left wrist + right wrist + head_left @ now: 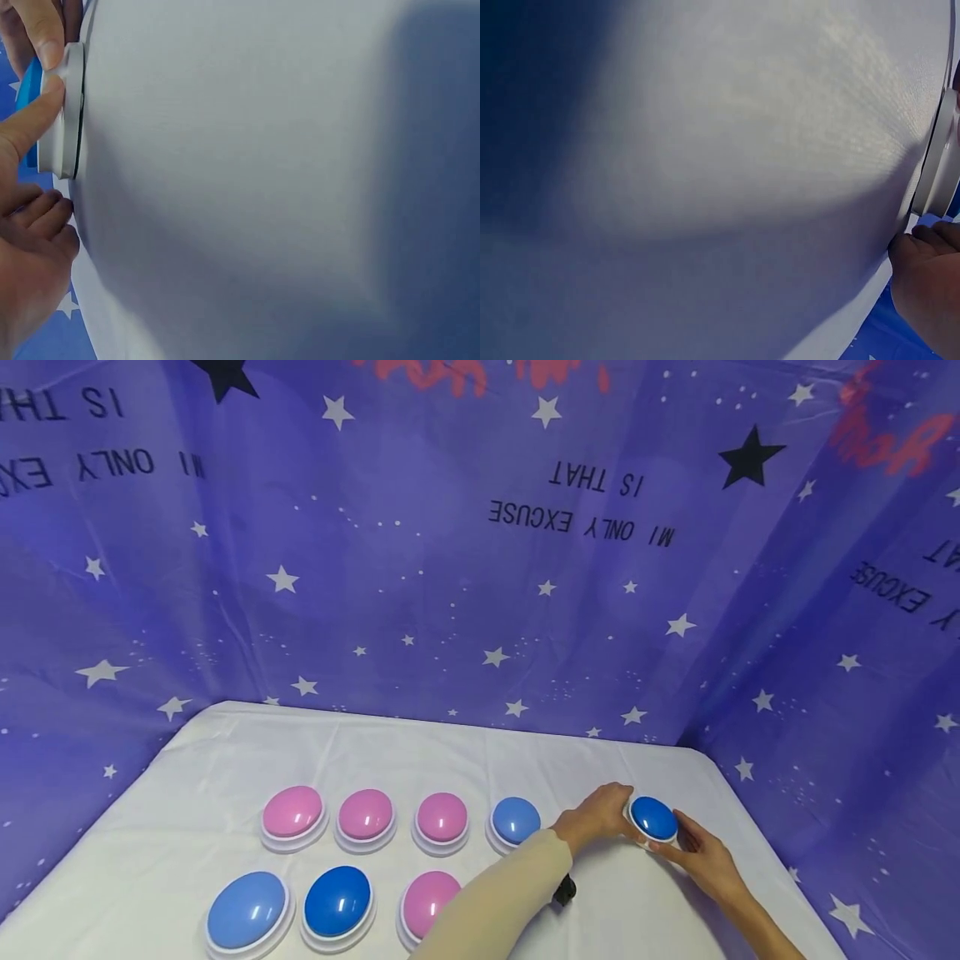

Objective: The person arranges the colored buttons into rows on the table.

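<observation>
At the right of the table, a dark blue push button (653,817) with a round domed top on a white base sits between both hands. My left hand (600,814) grips its left side, and my right hand (705,858) holds the right side, thumb near the front rim. In the left wrist view, the white base (61,127) appears edge-on at the cloth, a digit of the left hand (34,262) against it and the other fingers curled below. The right wrist view shows the base (939,161) at its right edge, above the right hand's (930,281) curled fingers.
Left of the hands, a light blue button (516,821) and several pink buttons (442,817) form a back row. Nearer stand another light blue button (246,910), a dark blue one (337,902) and a pink one (429,903), partly behind the left sleeve (502,893). Starred purple curtains (420,543) enclose the white-clothed table (187,793).
</observation>
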`<move>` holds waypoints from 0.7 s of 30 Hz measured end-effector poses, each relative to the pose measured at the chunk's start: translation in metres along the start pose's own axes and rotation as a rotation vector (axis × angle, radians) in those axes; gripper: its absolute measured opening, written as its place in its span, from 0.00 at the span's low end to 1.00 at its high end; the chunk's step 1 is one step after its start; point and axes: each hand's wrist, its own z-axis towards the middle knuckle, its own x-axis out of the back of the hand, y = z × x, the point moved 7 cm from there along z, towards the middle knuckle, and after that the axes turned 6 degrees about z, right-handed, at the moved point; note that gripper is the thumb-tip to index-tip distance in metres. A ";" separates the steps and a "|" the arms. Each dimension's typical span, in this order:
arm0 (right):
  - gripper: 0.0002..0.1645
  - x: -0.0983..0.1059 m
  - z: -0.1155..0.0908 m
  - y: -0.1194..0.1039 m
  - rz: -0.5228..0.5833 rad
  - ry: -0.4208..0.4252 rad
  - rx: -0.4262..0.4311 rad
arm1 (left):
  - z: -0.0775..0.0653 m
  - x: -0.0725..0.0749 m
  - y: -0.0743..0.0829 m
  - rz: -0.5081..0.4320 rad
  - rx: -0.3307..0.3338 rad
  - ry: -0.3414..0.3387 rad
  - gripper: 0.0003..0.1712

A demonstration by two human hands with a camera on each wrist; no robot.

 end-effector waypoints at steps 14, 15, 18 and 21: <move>0.52 -0.004 -0.003 -0.004 0.040 0.007 0.036 | -0.004 0.003 0.000 -0.061 -0.029 -0.064 0.36; 0.52 -0.003 -0.004 -0.006 0.065 0.006 0.040 | -0.004 0.005 0.000 -0.063 -0.025 -0.067 0.36; 0.51 0.000 -0.007 -0.012 0.119 0.006 0.074 | -0.001 0.010 0.001 -0.062 -0.013 -0.077 0.36; 0.49 0.005 -0.012 -0.017 0.164 0.010 0.099 | 0.002 0.015 0.006 -0.041 -0.024 -0.088 0.34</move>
